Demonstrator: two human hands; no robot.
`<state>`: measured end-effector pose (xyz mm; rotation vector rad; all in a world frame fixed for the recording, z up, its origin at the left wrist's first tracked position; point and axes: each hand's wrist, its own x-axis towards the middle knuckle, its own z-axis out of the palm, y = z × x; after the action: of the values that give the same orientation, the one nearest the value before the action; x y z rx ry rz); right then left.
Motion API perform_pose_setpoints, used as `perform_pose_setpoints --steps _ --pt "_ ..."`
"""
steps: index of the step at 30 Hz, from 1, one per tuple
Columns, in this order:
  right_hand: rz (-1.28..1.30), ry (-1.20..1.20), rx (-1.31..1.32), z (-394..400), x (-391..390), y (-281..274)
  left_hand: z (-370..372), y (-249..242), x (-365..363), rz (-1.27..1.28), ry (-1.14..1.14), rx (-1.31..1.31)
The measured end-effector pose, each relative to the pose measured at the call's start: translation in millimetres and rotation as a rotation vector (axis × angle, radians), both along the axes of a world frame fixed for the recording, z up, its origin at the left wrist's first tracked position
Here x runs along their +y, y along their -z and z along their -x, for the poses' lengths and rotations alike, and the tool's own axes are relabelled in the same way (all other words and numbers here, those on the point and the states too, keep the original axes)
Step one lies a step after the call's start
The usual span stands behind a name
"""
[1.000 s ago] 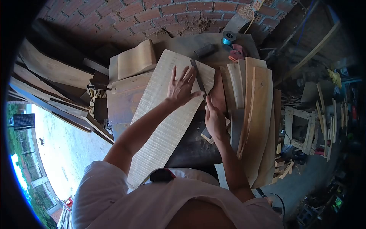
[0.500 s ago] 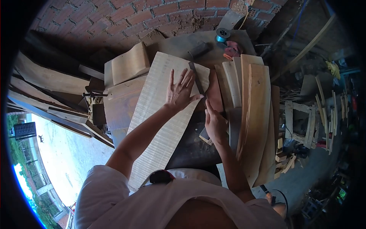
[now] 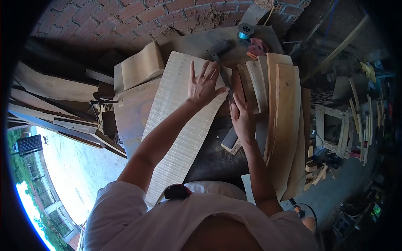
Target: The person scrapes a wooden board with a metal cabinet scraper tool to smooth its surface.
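A pale striped wooden board [image 3: 178, 113] lies slanted across the bench. My left hand [image 3: 203, 85] rests flat on its upper part, fingers spread, with the thumb reaching toward the board's right edge. Along that edge runs a long, dark, flat tool that looks like a file [image 3: 226, 77]. My right hand [image 3: 244, 121] is closed round its near end, with the index finger stretched along it; the handle is hidden in the palm. Just below the right hand lies a dark block with a pale wooden base [image 3: 231, 141].
Curved wooden planks [image 3: 282, 125] are stacked to the right. A curved wooden block [image 3: 143, 66] sits at the back left. A blue spool [image 3: 246, 31] and a red cloth [image 3: 257, 47] lie at the back, near the brick wall [image 3: 138, 21]. More planks [image 3: 54, 85] lean at the left.
My right hand has moved forward and slightly right with the file, leaving more of the dark block showing. My left hand stays spread on the board. The whole view has shifted slightly.
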<state>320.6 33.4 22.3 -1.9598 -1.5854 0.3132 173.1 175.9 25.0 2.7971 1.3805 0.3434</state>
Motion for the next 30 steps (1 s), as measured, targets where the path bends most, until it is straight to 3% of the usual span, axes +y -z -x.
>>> perform_pose_setpoints --steps 3,8,15,19,24,27,30 --pt "-0.009 -0.007 -0.042 -1 13 -2 -11 -10 10 0.031 -0.035 0.037" --pt "0.123 0.004 -0.018 13 -36 9 9 -5 -31 0.056 0.018 0.005" --pt "0.076 -0.010 0.081 0 14 -1 -14 -13 12 0.074 -0.030 -0.025" --pt "0.128 -0.024 -0.109 13 -26 2 5 -9 -21 0.068 0.011 0.004" --pt "-0.027 -0.057 0.085 -5 -10 15 -8 4 -8 0.044 0.020 -0.080" --pt "0.018 -0.029 0.067 -2 11 14 -17 -3 9 -0.001 -0.025 -0.052" --pt "0.105 0.021 0.084 16 -20 0 -4 -1 -16 -0.004 0.003 -0.037"
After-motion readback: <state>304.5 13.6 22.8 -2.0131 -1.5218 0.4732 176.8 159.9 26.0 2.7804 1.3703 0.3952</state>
